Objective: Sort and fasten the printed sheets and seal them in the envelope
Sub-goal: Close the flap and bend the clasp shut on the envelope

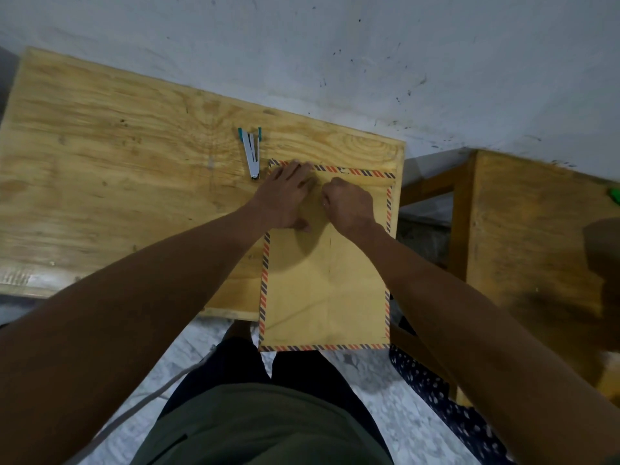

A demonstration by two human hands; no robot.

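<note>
Bare tabletop (pixel 100 182) left of the envelope (pixel 322 297); only the open stapler (pixel 251 152) just beside its top corner.

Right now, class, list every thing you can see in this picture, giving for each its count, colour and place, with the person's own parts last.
envelope: one, brown with striped red-and-blue border, on the table's right part, near end overhanging the edge.
stapler: one, silver with teal ends, opened out, on the table left of the envelope's far end.
table: one, pale plywood, against the wall.
second table: one, wooden, to the right.
left hand: one, fingers flat on the envelope's far end.
right hand: one, fingers curled, on the envelope's flap.
</note>
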